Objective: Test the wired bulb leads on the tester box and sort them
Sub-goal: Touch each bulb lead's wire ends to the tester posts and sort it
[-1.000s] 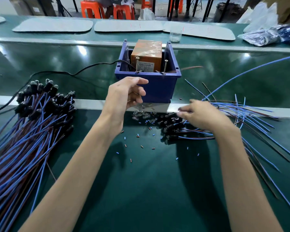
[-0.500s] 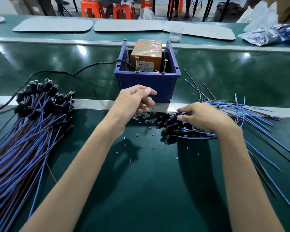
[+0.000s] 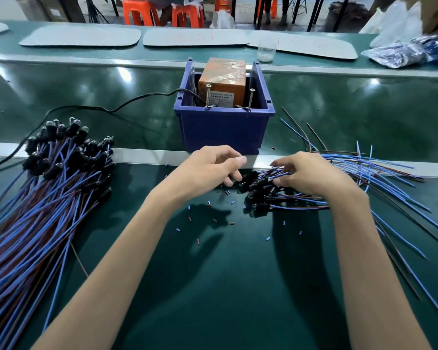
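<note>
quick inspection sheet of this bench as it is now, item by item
surface: green bench mat, glossy.
job's things: orange tester box in blue bin; big lead pile at left; smaller lead pile under the hands.
clutter: cut insulation bits scattered on the mat.
hands: left hand touches black sockets, grip unclear; right hand curls round the smaller pile's wires.
cables: black cord runs into the bin.
surroundings: grey pads, clear cup, plastic bags, orange stools.
</note>
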Demonstrator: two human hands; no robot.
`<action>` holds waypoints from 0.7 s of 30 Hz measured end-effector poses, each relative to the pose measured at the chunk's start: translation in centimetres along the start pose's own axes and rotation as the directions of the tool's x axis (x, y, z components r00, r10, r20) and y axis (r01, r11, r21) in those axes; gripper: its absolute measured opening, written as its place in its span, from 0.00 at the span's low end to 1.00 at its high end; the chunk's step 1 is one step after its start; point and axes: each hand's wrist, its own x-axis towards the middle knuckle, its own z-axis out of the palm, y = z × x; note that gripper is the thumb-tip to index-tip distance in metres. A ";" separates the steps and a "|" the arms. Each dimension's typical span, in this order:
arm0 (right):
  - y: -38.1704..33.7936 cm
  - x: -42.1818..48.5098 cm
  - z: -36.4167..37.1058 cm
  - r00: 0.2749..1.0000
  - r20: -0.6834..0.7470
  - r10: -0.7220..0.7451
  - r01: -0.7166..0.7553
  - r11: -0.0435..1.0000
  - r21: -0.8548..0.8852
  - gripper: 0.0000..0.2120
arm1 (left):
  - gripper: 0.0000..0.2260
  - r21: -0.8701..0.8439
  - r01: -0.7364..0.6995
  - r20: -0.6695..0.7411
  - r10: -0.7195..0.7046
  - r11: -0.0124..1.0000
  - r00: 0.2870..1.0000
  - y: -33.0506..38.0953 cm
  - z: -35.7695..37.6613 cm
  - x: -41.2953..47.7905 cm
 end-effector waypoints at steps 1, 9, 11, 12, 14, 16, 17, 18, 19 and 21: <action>0.0 0.0 0.0 1.000 -0.006 0.001 -0.001 1.000 0.006 0.22 | 0.05 0.022 0.010 -0.006 -0.009 1.000 1.000 -0.2 -0.4 0.0; 0.1 -0.1 -0.3 0.999 -0.038 -0.008 0.010 0.998 0.056 0.21 | 0.10 0.438 0.416 -0.405 -0.239 0.797 0.883 -2.8 -7.5 -0.9; 0.2 -0.2 -0.3 0.999 -0.038 -0.003 0.006 0.997 0.073 0.22 | 0.16 0.498 0.585 -0.577 -0.259 0.640 0.774 -3.6 -9.6 -1.9; 0.2 -0.2 -0.3 0.999 -0.037 -0.001 0.004 0.997 0.077 0.22 | 0.19 0.493 0.640 -0.633 -0.262 0.589 0.729 -3.9 -10.4 -2.3; 0.3 -0.2 -0.4 0.999 -0.033 -0.001 0.004 0.997 0.074 0.22 | 0.21 0.460 0.689 -0.683 -0.273 0.561 0.678 -4.4 -11.2 -2.8; 0.2 -0.2 -0.5 1.000 -0.023 -0.001 0.003 0.997 0.074 0.21 | 0.20 0.439 0.701 -0.696 -0.280 0.562 0.661 -4.6 -11.4 -2.9; 0.1 -0.2 -0.5 1.000 -0.016 -0.003 0.004 0.997 0.075 0.21 | 0.20 0.437 0.702 -0.696 -0.284 0.562 0.660 -4.6 -11.4 -2.8; 0.1 -0.2 -0.4 1.000 -0.008 -0.005 0.006 0.997 0.072 0.21 | 0.20 0.439 0.702 -0.692 -0.288 0.560 0.662 -4.6 -11.3 -2.7; 0.1 -0.2 -0.4 1.000 0.000 -0.010 0.010 0.998 0.070 0.22 | 0.21 0.442 0.704 -0.687 -0.295 0.556 0.664 -4.6 -11.2 -2.6; 0.2 -0.2 -0.4 1.000 0.009 -0.016 0.015 0.997 0.071 0.22 | 0.23 0.447 0.709 -0.681 -0.306 0.545 0.665 -4.7 -11.0 -2.5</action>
